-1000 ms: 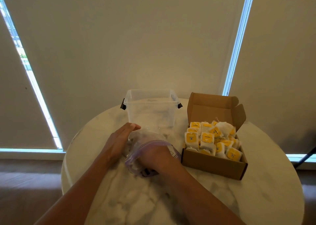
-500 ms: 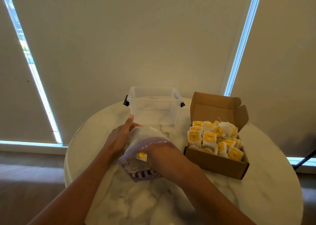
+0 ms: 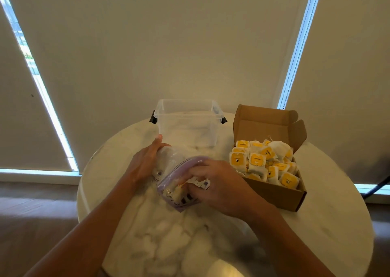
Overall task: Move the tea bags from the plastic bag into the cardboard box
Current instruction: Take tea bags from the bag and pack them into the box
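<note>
**Right hand drawn back to the bag's mouth**

The right hand [image 3: 219, 184], buried to the wrist in the plastic bag [image 3: 172, 160] half a second earlier, has been drawn back. Only its curled fingers are left inside the purple-edged mouth, closed round what looks like a blurred, yellow-marked tea bag [image 3: 178, 189]. The bag, which lay flatter a second ago, has been tilted up. The left hand [image 3: 145, 163] has been shifted along the closed end, fingers straight.
</note>
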Tool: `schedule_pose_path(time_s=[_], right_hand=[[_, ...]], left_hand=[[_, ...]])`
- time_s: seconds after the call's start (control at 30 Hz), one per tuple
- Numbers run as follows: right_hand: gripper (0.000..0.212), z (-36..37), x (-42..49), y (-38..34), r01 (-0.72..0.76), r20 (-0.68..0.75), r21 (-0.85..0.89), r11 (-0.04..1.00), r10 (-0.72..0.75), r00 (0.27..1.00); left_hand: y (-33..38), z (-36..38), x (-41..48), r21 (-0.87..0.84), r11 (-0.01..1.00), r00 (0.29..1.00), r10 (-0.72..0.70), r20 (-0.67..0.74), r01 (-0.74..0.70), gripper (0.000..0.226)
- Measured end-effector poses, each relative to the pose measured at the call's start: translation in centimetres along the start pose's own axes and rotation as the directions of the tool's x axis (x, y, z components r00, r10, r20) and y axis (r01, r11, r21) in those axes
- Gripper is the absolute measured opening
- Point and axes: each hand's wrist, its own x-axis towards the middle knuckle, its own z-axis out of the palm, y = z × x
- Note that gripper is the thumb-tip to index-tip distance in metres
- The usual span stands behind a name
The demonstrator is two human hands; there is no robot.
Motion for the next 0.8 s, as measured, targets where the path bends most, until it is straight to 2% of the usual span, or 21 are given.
schedule_pose_path(time_s=[0.07, 0.17, 0.33, 0.47, 0.6, 0.8], right_hand=[[0.021, -0.3, 0.0, -0.2, 0.006, -0.074, 0.009, 1.000, -0.005, 0.997], [0.015, -1.2, -0.4, 0.2, -0.074, -0.192, 0.092, 0.993, 0.090, 0.977], [0.007, -1.8, -0.7, 0.5, -0.126, -0.252, 0.136, 0.983, 0.157, 0.955], [0.016, -1.7, -0.5, 0.4, -0.146, -0.313, 0.134, 0.980, 0.182, 0.932], [0.018, -1.5, -0.4, 0.4, -0.149, -0.344, 0.150, 0.977, 0.193, 0.919], [0.014, -3.0, -0.7, 0.1, -0.152, -0.416, 0.451, 0.880, 0.358, 0.836]], left_hand=[[0.2, -0.1, -0.1, 0.003, 1.000, 1.000, 0.012, -0.009, -0.012, 0.070], [0.8, 0.1, -0.6, -0.003, 0.999, 0.999, 0.032, -0.028, -0.032, 0.061], [1.2, -0.1, -1.7, -0.035, 0.986, 0.986, 0.167, 0.025, -0.166, 0.046], [1.2, -0.3, -2.3, -0.028, 0.952, 0.949, 0.306, 0.072, -0.305, 0.055], [1.1, -0.3, -2.5, -0.032, 0.935, 0.929, 0.355, 0.102, -0.353, 0.056], [0.9, -0.1, -1.9, 0.028, 0.957, 0.948, 0.282, 0.146, -0.289, 0.075]])
